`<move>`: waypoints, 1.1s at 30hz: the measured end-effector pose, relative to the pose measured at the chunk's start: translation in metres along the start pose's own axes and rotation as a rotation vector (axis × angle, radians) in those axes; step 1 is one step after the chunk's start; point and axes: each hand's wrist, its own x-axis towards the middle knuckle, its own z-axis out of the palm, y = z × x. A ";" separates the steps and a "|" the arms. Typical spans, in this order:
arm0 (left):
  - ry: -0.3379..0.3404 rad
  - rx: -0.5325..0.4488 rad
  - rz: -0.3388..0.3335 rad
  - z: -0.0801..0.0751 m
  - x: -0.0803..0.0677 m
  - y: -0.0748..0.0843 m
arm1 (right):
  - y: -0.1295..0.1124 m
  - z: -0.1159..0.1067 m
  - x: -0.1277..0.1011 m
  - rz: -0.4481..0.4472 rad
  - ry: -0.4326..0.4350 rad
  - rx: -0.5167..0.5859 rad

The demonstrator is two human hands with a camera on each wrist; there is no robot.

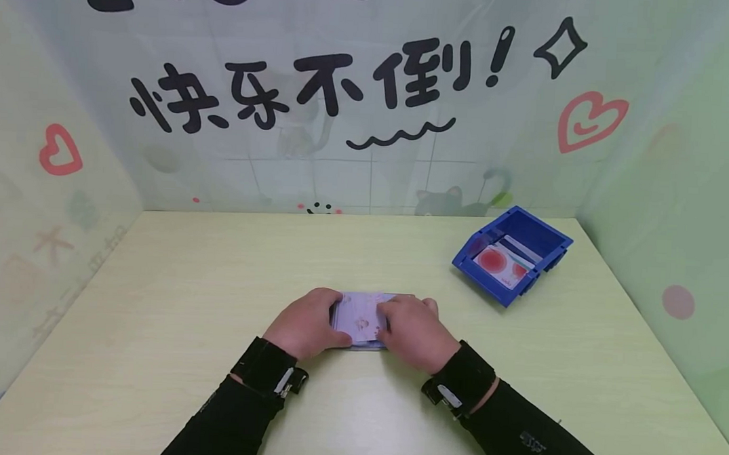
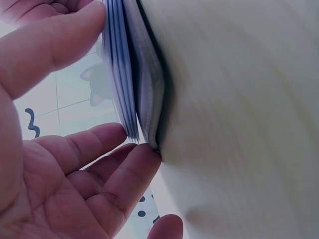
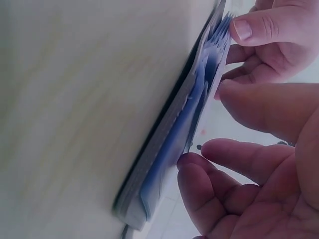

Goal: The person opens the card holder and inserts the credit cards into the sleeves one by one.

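A small lavender card booklet [image 1: 360,317] lies on the table in front of me, with a faint drawing on its top leaf. From the side, several thin leaves [image 2: 119,74] show above a thicker cover [image 2: 152,89]. My left hand [image 1: 307,323] grips its left end, thumb on the near corner and fingertips at the far edge. On the right end my right hand [image 1: 414,328] pinches the leaves, its thumb on top and its fingers curled at the far side. The leaves [image 3: 212,55] stand slightly fanned and lifted from the cover in the right wrist view.
A blue open plastic box [image 1: 481,281] stands at the back right of the table, holding a white card with red circles [image 1: 502,264]. A printed cloth backdrop [image 1: 369,129] rises behind the table [image 1: 216,268] and at both sides.
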 end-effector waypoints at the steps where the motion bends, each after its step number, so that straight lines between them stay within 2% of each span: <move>1: 0.000 0.002 0.000 0.000 0.000 0.000 | 0.000 0.000 0.000 -0.006 0.000 -0.002; 16: -0.002 0.003 0.017 -0.001 -0.001 -0.001 | -0.009 0.003 0.003 -0.018 -0.015 -0.025; 23: 0.004 0.004 0.032 -0.001 0.000 -0.001 | -0.011 0.002 0.004 0.010 -0.016 0.037; 33: 0.005 -0.011 0.026 -0.001 0.001 -0.001 | -0.011 0.003 0.005 0.003 -0.009 0.112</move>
